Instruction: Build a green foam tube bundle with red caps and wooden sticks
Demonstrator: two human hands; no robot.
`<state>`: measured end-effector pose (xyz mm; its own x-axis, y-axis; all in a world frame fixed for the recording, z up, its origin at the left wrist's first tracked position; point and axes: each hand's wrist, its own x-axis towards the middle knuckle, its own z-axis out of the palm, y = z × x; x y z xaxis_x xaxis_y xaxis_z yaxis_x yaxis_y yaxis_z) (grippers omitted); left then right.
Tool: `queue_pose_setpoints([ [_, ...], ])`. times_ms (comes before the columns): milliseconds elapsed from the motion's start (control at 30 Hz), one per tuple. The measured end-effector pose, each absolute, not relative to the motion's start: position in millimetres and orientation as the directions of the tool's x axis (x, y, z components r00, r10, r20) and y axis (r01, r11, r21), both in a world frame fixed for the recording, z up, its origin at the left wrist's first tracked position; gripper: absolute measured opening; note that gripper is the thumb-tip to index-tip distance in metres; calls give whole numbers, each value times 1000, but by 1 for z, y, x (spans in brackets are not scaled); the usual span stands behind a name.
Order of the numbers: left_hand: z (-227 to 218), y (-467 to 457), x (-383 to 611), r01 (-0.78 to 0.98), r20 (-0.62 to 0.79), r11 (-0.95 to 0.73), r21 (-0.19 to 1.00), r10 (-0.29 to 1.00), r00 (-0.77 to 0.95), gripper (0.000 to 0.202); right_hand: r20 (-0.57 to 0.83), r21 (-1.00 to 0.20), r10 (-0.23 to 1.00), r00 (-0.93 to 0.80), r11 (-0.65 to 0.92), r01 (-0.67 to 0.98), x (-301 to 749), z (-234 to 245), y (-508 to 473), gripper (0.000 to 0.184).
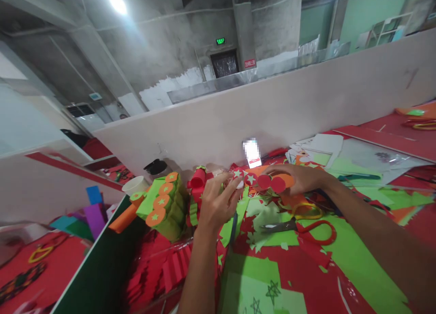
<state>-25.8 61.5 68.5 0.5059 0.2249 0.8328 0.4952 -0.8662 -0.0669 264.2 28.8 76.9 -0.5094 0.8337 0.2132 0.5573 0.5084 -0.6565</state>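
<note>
An orange paper or foam model [289, 180] carries a row of red discs on its near side, the left ones bearing pale green stars. My right hand [304, 177] is closed around its right end from behind. At the left end, my left hand [220, 200] has its bent fingers together against a red disc with a star [238, 173]; the fingertips are partly hidden. To the left of that hand lie a red model [198, 180] and a green model [170, 207] with orange discs and stars. Scissors [315, 232] with red handles lie below my right hand, near yellow-handled ones [306, 210].
A lit phone [252, 154] leans against the pale partition [204, 127]. Green sheets [265, 286], some with drawn stars, and scraps cover much of the red table. A dark green board [98, 255] stands at left beside folded red pieces [177, 266]. White papers [323, 146] lie back right.
</note>
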Motion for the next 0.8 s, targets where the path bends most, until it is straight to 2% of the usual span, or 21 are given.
queue_pose_setpoints([
  [100, 65, 64, -24, 511, 794, -850, -125, 222, 565, 39, 199, -659, 833, -516, 504, 559, 263, 78, 29, 66],
  [200, 62, 65, -24, 516, 792, -842, -160, 203, 576, 33, 184, -663, 837, -515, 492, 563, 262, 79, 28, 65],
  [400, 64, 63, -25, 530, 818, -838, -130, 211, 534, 14, 177, -670, 839, -514, 486, 562, 263, 79, 28, 67],
  [600, 64, 64, -23, 502, 793, -849, -163, 190, 579, 37, 184, -647, 815, -550, 521, 557, 258, 84, 26, 64],
  [800, 63, 66, -27, 456, 809, -868, -195, 121, 576, 39, 182, -657, 816, -548, 516, 550, 258, 83, 26, 67],
])
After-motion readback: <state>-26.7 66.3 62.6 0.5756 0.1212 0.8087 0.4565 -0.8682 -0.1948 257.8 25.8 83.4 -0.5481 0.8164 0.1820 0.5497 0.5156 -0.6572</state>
